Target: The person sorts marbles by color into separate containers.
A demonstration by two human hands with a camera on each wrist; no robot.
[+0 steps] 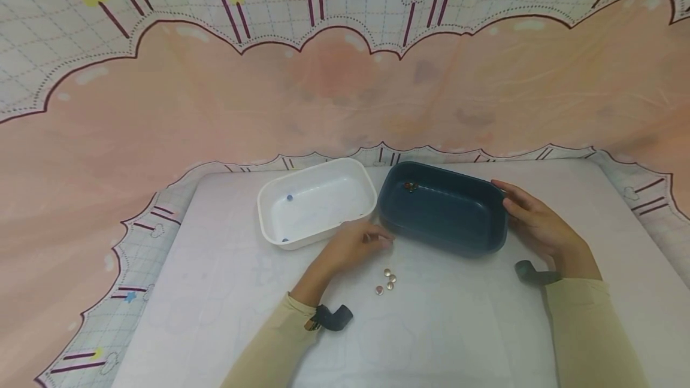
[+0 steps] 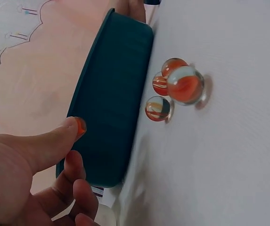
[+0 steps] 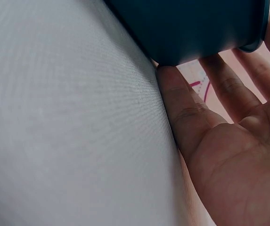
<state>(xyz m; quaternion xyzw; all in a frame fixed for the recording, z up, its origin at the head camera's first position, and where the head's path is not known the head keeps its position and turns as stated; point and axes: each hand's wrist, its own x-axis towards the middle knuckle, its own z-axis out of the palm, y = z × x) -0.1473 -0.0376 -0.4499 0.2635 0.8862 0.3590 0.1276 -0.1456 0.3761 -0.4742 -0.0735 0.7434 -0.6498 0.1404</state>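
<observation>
Thumb and fingers of the left hand [image 1: 353, 247] are together on an orange glass marble [image 2: 80, 126], which I see peeking past the thumb tip in the left wrist view; most of it is hidden. This hand sits just in front of the gap between two tubs, and I cannot tell whether it touches either one. To its right, the right hand [image 1: 541, 223] holds the right end of a dark teal, rounded rectangular tub [image 1: 447, 241], its thumb near the rim and its fingers against the outside. Inside that tub, toward the far left corner, I make out a small cluster of orange-brown marbles [image 1: 411, 187], too small to count surely. On the white counter [image 1: 458, 328], nearer the person than the left hand, lie four clear glass marbles with orange swirls [image 1: 390, 285], three close together and one slightly apart at the left. Just left of the teal tub stands a white, rounded rectangular tub [image 1: 262, 211] with two blue marbles [image 1: 289, 197] inside. Beyond the counter, I see a peach-coloured cloth [image 1: 215, 106] with a checked, scalloped border.
</observation>
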